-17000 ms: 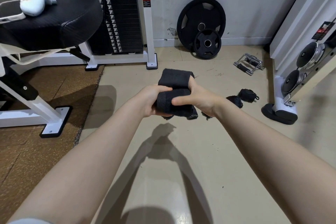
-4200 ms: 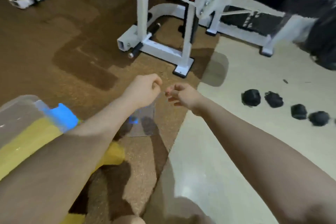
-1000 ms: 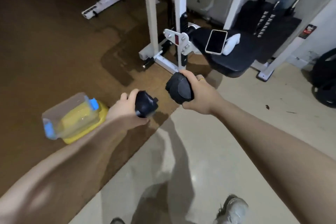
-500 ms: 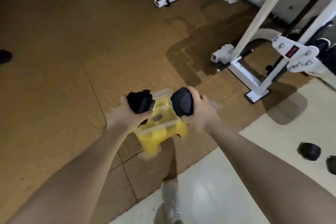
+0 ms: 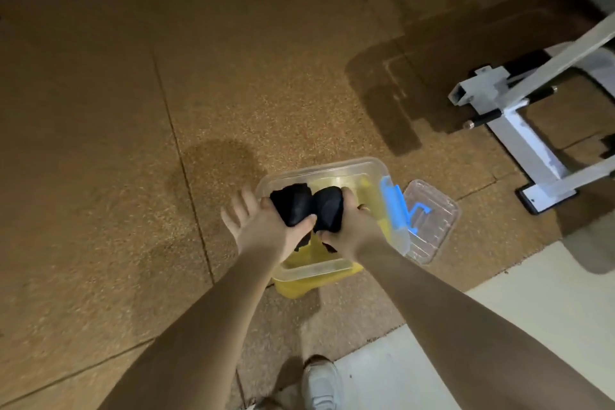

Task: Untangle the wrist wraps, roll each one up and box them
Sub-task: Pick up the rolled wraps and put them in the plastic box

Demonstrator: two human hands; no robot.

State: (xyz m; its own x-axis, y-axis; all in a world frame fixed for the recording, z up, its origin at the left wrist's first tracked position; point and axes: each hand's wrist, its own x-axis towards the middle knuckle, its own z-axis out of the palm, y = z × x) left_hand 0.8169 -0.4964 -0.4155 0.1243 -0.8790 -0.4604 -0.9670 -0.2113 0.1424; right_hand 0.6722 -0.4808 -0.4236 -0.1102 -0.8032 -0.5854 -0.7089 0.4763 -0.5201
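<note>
Low over the clear plastic box (image 5: 332, 167), two rolled black wrist wraps were held side by side, touching each other. The left wrap (image 5: 293, 208) was gripped by the left hand (image 5: 266, 230) between the thumb beneath and the index finger at its far side, while the remaining fingers (image 5: 238, 211) were spread wide past the box's left rim. The right wrap (image 5: 329, 210) was clasped by the right hand (image 5: 352, 230), its fingers curled round the roll's right side. Both rolls were positioned inside the box's rim, near its left wall; whether they touched the yellow bottom could not be told. A blue latch (image 5: 394, 206) was seen on the box's right edge, and just beside it the clear lid (image 5: 432, 226) was laid flat on the speckled brown rubber floor (image 5: 116, 143). At the right edge of the floor, a white machine frame (image 5: 519, 130) was stood. A white shoe (image 5: 321, 386) was visible at the bottom.
</note>
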